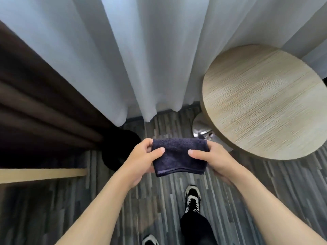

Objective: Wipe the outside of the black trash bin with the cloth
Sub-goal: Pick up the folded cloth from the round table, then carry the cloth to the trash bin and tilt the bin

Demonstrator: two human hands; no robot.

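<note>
A folded dark navy cloth [178, 156] is stretched between both hands at the centre of the view. My left hand [141, 160] pinches its left edge with thumb on top. My right hand [214, 160] grips its right edge the same way. The black trash bin [118, 149] stands on the floor just left of and beyond my left hand, partly hidden by that hand and by the brown curtain's shadow. The cloth is not touching the bin.
A round light wooden table [265, 103] on a metal base [201, 128] stands at the right. White sheer curtains [150, 59] hang ahead, a dark brown curtain [35, 103] at the left. A wooden edge [42, 174] juts in low left. My shoes [192, 198] stand on striped grey carpet.
</note>
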